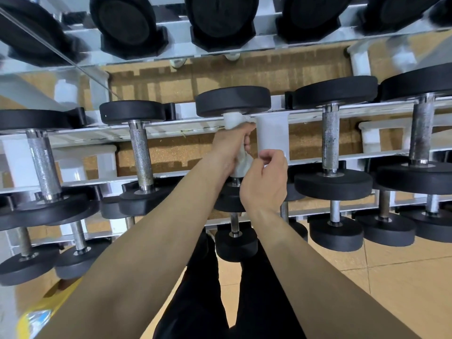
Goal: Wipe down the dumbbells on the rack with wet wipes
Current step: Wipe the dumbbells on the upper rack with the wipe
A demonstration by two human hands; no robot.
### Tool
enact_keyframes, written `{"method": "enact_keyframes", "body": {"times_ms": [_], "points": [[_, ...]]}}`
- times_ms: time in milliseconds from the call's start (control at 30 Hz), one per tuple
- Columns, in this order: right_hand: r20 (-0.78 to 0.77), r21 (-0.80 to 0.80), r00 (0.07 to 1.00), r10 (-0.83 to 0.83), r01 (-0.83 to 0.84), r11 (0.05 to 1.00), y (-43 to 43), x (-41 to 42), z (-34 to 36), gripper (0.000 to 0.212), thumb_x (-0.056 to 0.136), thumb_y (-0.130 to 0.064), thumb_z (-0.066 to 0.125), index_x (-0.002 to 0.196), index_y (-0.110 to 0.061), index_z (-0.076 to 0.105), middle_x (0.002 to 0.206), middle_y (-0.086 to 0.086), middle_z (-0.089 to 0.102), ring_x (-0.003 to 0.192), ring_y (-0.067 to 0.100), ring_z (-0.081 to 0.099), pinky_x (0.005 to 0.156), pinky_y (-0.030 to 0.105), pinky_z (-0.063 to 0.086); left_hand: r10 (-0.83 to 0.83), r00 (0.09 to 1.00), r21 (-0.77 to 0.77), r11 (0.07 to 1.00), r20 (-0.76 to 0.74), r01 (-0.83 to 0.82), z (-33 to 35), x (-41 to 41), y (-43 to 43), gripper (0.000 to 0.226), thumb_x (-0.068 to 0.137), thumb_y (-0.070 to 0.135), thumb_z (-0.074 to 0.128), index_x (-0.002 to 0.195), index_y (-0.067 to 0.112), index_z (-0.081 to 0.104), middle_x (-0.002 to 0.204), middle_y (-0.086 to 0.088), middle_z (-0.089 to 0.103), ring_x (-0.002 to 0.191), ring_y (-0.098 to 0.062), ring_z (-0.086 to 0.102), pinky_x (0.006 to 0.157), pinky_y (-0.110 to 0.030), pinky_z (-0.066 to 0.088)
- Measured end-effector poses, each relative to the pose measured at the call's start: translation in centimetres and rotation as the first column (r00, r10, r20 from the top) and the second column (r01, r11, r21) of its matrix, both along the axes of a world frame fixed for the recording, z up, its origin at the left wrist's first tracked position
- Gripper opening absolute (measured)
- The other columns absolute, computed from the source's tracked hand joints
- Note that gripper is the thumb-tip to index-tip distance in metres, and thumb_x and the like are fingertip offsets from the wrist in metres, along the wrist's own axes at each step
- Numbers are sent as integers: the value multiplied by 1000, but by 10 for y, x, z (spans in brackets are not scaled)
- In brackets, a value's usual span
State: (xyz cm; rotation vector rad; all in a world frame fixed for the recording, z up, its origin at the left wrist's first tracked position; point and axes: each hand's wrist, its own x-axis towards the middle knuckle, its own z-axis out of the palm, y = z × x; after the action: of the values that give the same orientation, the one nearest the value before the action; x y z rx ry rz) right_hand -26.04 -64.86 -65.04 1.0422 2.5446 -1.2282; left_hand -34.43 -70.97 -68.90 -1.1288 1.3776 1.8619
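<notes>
Wiping was in hand: left hand (233,145) clamped a wet wipe (232,122) around the middle dumbbell (233,100) handle on the rack (156,129), right hand (265,178) fingers pinched beside it, likely needing a twisting rub next.

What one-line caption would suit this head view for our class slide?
Left hand wraps a white wet wipe around a dumbbell handle on the white rack; right hand pinches its lower end.

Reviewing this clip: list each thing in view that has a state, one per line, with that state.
left hand: closed around the wipe on the handle
right hand: fingers pinched at the wipe's lower end
wet wipe: wrapped round the dumbbell handle
dumbbell being wiped: resting on the rack
neighbouring dumbbells: racked, handles bare
rack: white, loaded
</notes>
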Motion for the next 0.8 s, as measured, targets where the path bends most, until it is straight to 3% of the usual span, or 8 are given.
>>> {"method": "enact_keyframes", "body": {"times_ms": [67, 133, 233, 300, 367, 467, 667, 800], "points": [[-12, 8, 1000, 6, -6, 1000, 0, 0, 0, 14, 97, -18, 46, 107, -26, 51, 111, -9, 52, 94, 14, 51, 80, 36, 44, -15, 1000, -174, 985, -10, 13, 5, -5, 8, 22, 85, 19, 74, 68, 13, 61, 50, 2, 55, 47, -14, 48, 57, -23, 45], [-14, 12, 1000, 9, -8, 1000, 0, 0, -1, 13, 97, -18, 46, 105, -27, 50, 110, -9, 52, 93, 13, 51, 79, 36, 44, -36, 999, -204, 978, -28, 29, 4, -11, 7, 22, 84, 22, 75, 69, 14, 61, 49, 4, 55, 48, -13, 49, 58, -23, 45], [-22, 18, 1000, 2, -1, 1000, 0, 0, -2, 13, 96, -18, 46, 105, -24, 53, 108, -9, 52, 92, 15, 51, 79, 36, 44, -47, 996, 156, 986, -72, 58, -5, -13, -9, 22, 92, 22, 71, 75, 20, 57, 53, 6, 46, 47, -10, 41, 49, -20, 41], [-22, 21, 1000, 5, -5, 1000, 0, 0, -2, 13, 96, -18, 46, 105, -23, 54, 108, -8, 53, 91, 14, 50, 78, 36, 44, -63, 993, 400, 911, -97, 97, -15, -10, -21, 30, 98, 26, 61, 70, 23, 51, 53, 9, 38, 45, -6, 36, 50, -19, 39], [-16, 25, 1000, 11, -10, 1000, -1, -1, -2, 10, 97, -19, 47, 103, -23, 53, 107, -7, 54, 90, 13, 48, 77, 35, 43, -84, 986, 515, 845, -141, 145, -25, -7, -26, 37, 98, 31, 56, 62, 24, 50, 50, 12, 37, 42, -3, 36, 51, -19, 39], [-10, 35, 1000, 20, -19, 999, -1, -1, -1, 9, 96, -18, 47, 101, -23, 53, 107, -5, 56, 87, 13, 47, 77, 35, 42, -153, 971, 588, 774, -186, 235, -29, -2, -30, 29, 84, 31, 70, 62, 21, 53, 50, 9, 42, 46, -6, 40, 57, -22, 42], [12, 4, 1000, 13, -13, 1000, -2, -3, 0, 9, 96, -21, 46, 99, -22, 55, 106, -3, 59, 90, 17, 53, 82, 40, 47, -402, 912, 441, 805, -83, 395, -14, 21, -36, 29, 96, 24, 61, 68, 18, 59, 60, 2, 51, 59, -12, 52, 65, -25, 49], [15, 7, 999, 28, -28, 1000, -1, -3, 2, 11, 98, -19, 45, 99, -21, 55, 107, -2, 57, 91, 17, 51, 85, 42, 47, -256, 965, 158, 952, -61, 263, -1, -6, -23, 16, 89, 16, 75, 78, 16, 64, 60, 2, 58, 53, -10, 55, 57, -23, 50]]}}
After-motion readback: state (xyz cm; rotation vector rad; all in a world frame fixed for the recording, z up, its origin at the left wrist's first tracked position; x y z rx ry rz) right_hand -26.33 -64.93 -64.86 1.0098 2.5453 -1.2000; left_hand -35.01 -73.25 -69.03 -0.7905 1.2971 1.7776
